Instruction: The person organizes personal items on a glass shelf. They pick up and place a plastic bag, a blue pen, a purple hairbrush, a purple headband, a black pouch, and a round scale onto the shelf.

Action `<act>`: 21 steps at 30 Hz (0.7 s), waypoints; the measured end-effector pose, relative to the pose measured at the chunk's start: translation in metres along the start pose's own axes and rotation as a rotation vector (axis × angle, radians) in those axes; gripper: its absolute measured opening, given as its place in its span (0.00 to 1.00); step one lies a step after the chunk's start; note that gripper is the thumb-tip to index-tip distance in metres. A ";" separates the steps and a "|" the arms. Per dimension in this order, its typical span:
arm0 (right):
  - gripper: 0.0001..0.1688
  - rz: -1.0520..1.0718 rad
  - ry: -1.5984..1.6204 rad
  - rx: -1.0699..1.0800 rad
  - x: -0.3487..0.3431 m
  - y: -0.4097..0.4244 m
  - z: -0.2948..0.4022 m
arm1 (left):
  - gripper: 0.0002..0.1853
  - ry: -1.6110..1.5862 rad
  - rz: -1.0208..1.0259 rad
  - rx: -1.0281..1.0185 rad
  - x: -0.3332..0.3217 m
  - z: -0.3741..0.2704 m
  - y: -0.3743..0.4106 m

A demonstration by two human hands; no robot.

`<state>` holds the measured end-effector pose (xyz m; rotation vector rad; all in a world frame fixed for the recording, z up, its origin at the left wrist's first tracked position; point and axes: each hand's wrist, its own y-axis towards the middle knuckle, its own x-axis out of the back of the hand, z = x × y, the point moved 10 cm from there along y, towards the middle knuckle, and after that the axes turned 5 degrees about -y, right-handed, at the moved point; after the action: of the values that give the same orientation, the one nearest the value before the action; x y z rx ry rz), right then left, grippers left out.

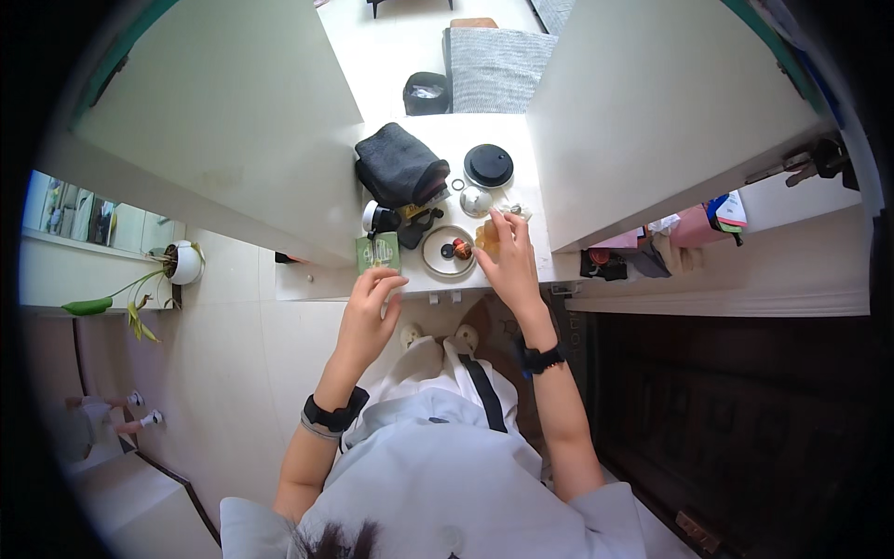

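Note:
My left hand (369,314) hovers at the front edge of a white shelf (447,126), fingers apart and holding nothing. Just beyond its fingertips lies a green packet (378,251) bearing print. My right hand (511,264) is over the shelf's right side, thumb and fingers spread around an amber-coloured object (487,239). The hand hides part of that object, and whether it grips it is unclear. Between the hands sits a round, rimmed white dish (434,263). In it are a small black disc (447,250) and a reddish-brown bead-like item (462,249).
Behind the dish stand a dark grey cloth pouch (399,162), a black round lid (489,166), a whitish round object (475,201), a small ring (458,184) and a black-and-white item (380,218). White panels flank the shelf, the left one (230,119) and the right one (663,119).

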<state>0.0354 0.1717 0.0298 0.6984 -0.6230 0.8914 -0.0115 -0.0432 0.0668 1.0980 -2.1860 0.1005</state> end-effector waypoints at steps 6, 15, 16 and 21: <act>0.28 -0.039 0.127 -0.080 -0.005 0.003 -0.027 | 0.13 -0.018 0.003 0.034 -0.001 0.004 -0.005; 0.30 0.098 1.028 -0.089 0.032 -0.006 0.012 | 0.17 -0.432 0.088 0.087 -0.020 -0.027 0.027; 0.30 0.122 1.036 -0.046 0.037 -0.006 0.023 | 0.19 -0.517 0.099 0.103 -0.024 -0.033 0.032; 0.33 0.190 0.952 -0.057 0.035 -0.020 0.053 | 0.31 -0.833 0.276 0.199 -0.052 -0.047 0.034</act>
<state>0.0596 0.1391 0.0826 0.1057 0.1447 1.2415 0.0101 0.0307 0.0790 1.0455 -3.1272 -0.0302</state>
